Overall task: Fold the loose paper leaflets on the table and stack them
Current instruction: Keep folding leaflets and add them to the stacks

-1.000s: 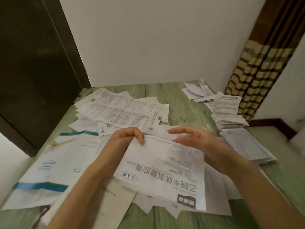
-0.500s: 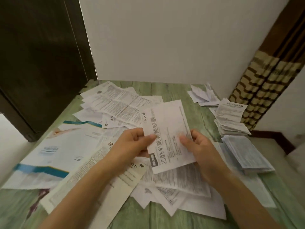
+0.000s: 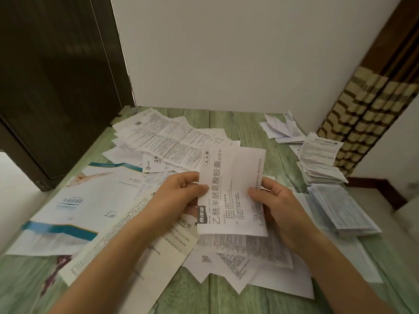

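A person's two hands hold one white leaflet (image 3: 229, 189) over the middle of a pale green wooden surface (image 3: 244, 123). The left hand (image 3: 179, 197) pinches the leaflet's left edge, with the thumb on the printed front and the fingers behind. The right hand (image 3: 278, 207) pinches the right edge in the same way. The leaflet stands nearly upright, and its large black heading runs lengthwise up the left half. A faint crease seems to run down its middle.

Under and around the hands lie loose leaflets (image 3: 163, 141), unfolded and overlapping. A large glossy brochure (image 3: 86, 200) lies to the left. Along the right side sits a folded stack (image 3: 317, 164), with a bluish stack (image 3: 340, 209) just nearer the person.

The step in hand appears to be folding this leaflet in half. To do it well, the two long edges should come together with the corners matched before any pressure goes on the fold. Following the existing crease should keep the halves square. Paper this thin probably buckles if squeezed, so a light pinch suits it. Laying it on a flat patch and running a finger along the fold would likely sharpen it. The folded piece then probably belongs on the folded stack, with its edges lined up so the pile does not slide.
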Motion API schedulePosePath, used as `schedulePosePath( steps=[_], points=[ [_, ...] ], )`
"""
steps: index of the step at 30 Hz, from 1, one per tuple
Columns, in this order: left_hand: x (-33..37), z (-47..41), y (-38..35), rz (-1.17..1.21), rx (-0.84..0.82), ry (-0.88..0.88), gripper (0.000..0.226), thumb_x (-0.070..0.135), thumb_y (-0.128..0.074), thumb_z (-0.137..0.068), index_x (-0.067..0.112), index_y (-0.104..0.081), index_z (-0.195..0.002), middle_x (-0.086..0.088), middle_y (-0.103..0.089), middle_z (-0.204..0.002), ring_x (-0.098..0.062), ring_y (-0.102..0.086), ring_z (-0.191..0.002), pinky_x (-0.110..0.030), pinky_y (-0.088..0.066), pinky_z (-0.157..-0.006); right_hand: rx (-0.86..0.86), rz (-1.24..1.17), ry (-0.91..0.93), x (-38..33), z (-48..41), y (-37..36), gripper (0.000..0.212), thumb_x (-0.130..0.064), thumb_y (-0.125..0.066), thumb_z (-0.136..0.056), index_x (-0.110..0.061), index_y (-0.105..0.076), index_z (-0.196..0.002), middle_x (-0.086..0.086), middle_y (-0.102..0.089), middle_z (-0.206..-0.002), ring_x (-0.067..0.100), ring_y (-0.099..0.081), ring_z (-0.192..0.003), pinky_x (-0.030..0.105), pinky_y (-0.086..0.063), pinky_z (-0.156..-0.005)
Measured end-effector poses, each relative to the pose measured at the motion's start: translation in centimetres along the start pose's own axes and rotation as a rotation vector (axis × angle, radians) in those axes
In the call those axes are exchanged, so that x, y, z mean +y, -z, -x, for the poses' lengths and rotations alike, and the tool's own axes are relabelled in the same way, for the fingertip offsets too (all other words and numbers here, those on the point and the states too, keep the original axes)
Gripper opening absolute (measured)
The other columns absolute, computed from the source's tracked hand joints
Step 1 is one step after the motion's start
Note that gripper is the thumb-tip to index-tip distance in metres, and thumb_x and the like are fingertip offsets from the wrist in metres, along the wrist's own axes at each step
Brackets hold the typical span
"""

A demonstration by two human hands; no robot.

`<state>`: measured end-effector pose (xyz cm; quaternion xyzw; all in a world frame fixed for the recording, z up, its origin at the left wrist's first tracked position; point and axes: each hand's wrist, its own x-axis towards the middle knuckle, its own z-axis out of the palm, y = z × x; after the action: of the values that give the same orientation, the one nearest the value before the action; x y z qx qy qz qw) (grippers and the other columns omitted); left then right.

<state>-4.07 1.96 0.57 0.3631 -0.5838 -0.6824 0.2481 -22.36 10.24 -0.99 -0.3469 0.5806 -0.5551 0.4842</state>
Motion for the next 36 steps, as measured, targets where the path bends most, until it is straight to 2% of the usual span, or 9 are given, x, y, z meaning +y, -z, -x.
schedulePosePath(
  steps=[2, 5, 10, 14, 18, 21, 24, 28, 36],
  points=[
    [0.0, 0.0, -0.1, 0.029, 0.027, 0.007, 0.023, 0.0, -0.044, -0.095, 0.006, -0.066, -0.098, -0.014, -0.073, -0.092, -0.028, -0.071, -0.081, -0.036, -0.06, -0.067, -0.006, -0.003, 0.005, -0.1, 0.1, 0.0, 0.028, -0.001, -0.047, -0.094, -0.019, -0.066, -0.104, 0.006, -0.074, -0.098, 0.026, -0.07, -0.089, 0.038, -0.056, -0.073],
    [0.4, 0.1, -0.4, 0.188, 0.075, 0.036, 0.024, 0.006, -0.04, -0.097, 0.001, -0.064, -0.094, -0.018, -0.07, -0.08, -0.021, -0.065, -0.058, -0.024, -0.053, -0.045, 0.0, -0.003, 0.027, -0.3, 0.4, 0.1, 0.032, -0.001, -0.047, -0.093, -0.023, -0.07, -0.088, 0.003, -0.073, -0.089, 0.022, -0.069, -0.081, 0.033, -0.054, -0.066],
    [0.6, 0.2, -0.4, 0.288, -0.04, 0.141, 0.038, 0.036, -0.047, -0.089, 0.005, -0.068, -0.093, -0.018, -0.072, -0.093, -0.028, -0.071, -0.079, -0.033, -0.058, -0.065, -0.018, 0.097, 0.122, -0.8, 0.9, 0.1, 0.056, 0.011, -0.044, -0.091, -0.02, -0.068, -0.051, -0.005, -0.071, -0.074, 0.01, -0.068, -0.071, 0.019, -0.05, -0.054],
    [0.3, 0.6, -0.7, 0.126, -0.068, 0.114, 0.028, 0.024, -0.062, -0.076, 0.005, -0.069, -0.095, -0.012, -0.074, -0.092, -0.02, -0.071, -0.078, -0.024, -0.058, -0.062, -0.077, 0.09, 0.168, -0.7, 0.9, -0.2, 0.049, 0.016, -0.043, -0.088, -0.01, -0.068, -0.055, -0.004, -0.073, -0.081, 0.012, -0.069, -0.071, 0.017, -0.049, -0.051],
    [0.1, 0.6, -0.4, -0.033, 0.064, 0.024, 0.014, 0.015, -0.06, -0.088, 0.01, -0.07, -0.095, -0.006, -0.075, -0.086, -0.017, -0.072, -0.074, -0.022, -0.056, -0.058, -0.079, 0.057, 0.125, -0.5, 0.6, 0.0, 0.045, 0.005, -0.035, -0.091, -0.012, -0.074, -0.076, 0.001, -0.072, -0.086, 0.017, -0.066, -0.078, 0.022, -0.052, -0.06],
    [0.2, 0.8, -0.5, -0.099, 0.088, -0.069, 0.012, 0.012, -0.059, -0.089, 0.014, -0.071, -0.09, -0.003, -0.075, -0.08, -0.014, -0.072, -0.072, -0.02, -0.055, -0.056, -0.083, -0.046, 0.154, -0.4, 0.5, 0.3, 0.029, -0.022, -0.045, -0.084, -0.008, -0.066, -0.099, 0.008, -0.068, -0.079, 0.02, -0.064, -0.073, 0.028, -0.053, -0.064],
    [0.2, 1.0, -0.8, -0.131, 0.037, -0.095, 0.013, 0.01, -0.061, -0.087, 0.017, -0.072, -0.089, -0.004, -0.075, -0.08, -0.016, -0.072, -0.072, -0.02, -0.055, -0.057, -0.076, 0.12, 0.176, -0.4, 0.6, 0.1, 0.027, -0.034, -0.062, -0.079, -0.015, -0.067, -0.097, 0.002, -0.069, -0.079, 0.018, -0.067, -0.074, 0.023, -0.053, -0.065],
    [-0.1, 1.1, -1.6, -0.202, 0.038, -0.138, 0.012, 0.012, -0.062, -0.087, 0.016, -0.073, -0.089, -0.003, -0.074, -0.076, -0.014, -0.07, -0.068, -0.018, -0.053, -0.056, -0.011, 0.293, 0.204, -0.3, 1.1, -1.0, 0.002, -0.015, -0.071, -0.081, -0.015, -0.07, -0.079, 0.0, -0.071, -0.076, 0.012, -0.068, -0.068, 0.018, -0.051, -0.057],
    [0.5, 0.9, -0.3, -0.227, 0.11, -0.152, 0.023, 0.014, -0.057, -0.09, 0.026, -0.073, -0.079, 0.0, -0.074, -0.08, -0.013, -0.071, -0.072, -0.02, -0.056, -0.063, 0.042, 0.334, 0.216, -1.8, 1.2, 0.1, 0.015, 0.0, -0.062, -0.085, -0.009, -0.068, -0.074, -0.005, -0.064, -0.055, 0.004, -0.052, -0.047, 0.015, -0.042, -0.046]
  ],
)
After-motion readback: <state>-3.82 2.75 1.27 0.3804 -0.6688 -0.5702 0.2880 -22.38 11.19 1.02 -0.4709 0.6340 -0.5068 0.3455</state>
